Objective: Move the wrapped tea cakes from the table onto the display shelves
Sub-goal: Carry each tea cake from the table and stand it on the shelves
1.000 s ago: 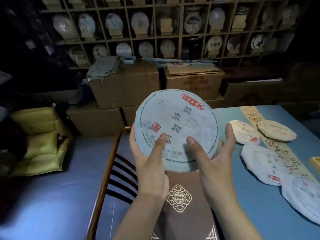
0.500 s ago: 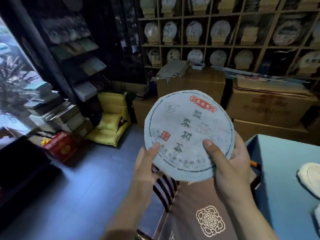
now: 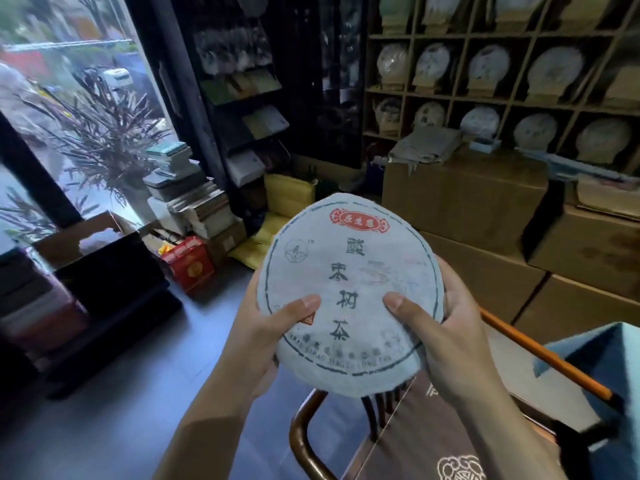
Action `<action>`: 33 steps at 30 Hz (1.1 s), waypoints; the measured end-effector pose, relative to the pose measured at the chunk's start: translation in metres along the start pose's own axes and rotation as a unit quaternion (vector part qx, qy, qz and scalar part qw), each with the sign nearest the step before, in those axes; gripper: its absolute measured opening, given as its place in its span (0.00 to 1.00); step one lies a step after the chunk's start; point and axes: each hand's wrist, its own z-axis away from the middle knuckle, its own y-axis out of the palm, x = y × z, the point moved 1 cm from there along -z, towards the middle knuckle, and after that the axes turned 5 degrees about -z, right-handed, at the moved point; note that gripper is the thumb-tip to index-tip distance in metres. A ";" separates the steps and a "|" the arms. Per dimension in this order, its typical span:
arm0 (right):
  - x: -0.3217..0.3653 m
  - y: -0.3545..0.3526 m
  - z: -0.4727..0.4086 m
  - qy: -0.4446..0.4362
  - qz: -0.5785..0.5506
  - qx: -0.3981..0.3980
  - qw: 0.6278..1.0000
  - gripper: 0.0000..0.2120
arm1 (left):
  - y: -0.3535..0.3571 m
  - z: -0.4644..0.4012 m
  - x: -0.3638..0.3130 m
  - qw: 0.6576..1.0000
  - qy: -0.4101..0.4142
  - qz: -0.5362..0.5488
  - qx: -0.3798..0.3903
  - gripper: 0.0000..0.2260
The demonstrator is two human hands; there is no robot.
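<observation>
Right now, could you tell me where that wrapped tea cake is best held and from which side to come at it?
Hold the wrapped tea cake by its rim, from both sides at once. It is a flat, wide disc in thin paper, printed face towards the camera. The left hand and right hand already grip opposite lower edges, thumbs on the face and fingers behind, which probably spares the wrapper.

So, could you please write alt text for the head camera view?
Both hands, left hand and right hand, hold a round paper-wrapped tea cake upright, printed face to camera. Display shelves of tea cakes stand behind cardboard boxes.
</observation>
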 end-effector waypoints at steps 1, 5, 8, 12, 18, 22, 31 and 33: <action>-0.004 0.012 -0.009 0.001 -0.008 0.011 1.000 0.28 | -0.013 -0.003 -0.003 1.000 0.004 0.003 -0.004 0.30; -0.030 0.075 -0.051 -0.003 -0.038 0.051 0.998 0.32 | -0.079 -0.016 -0.021 0.999 0.033 -0.005 -0.043 0.28; -0.054 0.140 -0.090 -0.018 -0.031 0.068 0.997 0.32 | -0.144 -0.033 -0.040 0.994 0.056 -0.004 -0.095 0.27; -0.077 0.228 -0.149 -0.041 0.020 0.069 0.997 0.31 | -0.228 -0.068 -0.067 0.983 0.090 -0.008 -0.162 0.26; -0.100 0.308 -0.204 -0.068 0.139 -0.007 0.988 0.37 | -0.326 -0.127 -0.102 0.970 0.126 0.014 -0.207 0.27; -0.120 0.346 -0.232 -0.100 0.073 0.028 0.992 0.33 | -0.360 -0.166 -0.097 0.972 0.116 0.042 -0.198 0.23; -0.138 0.326 -0.340 -0.090 0.011 -0.016 0.996 0.23 | -0.370 -0.287 -0.081 0.990 0.076 0.034 -0.112 0.21; -0.135 0.308 -0.373 -0.105 0.007 -0.026 0.994 0.23 | -0.357 -0.329 -0.078 0.994 0.060 0.038 -0.087 0.21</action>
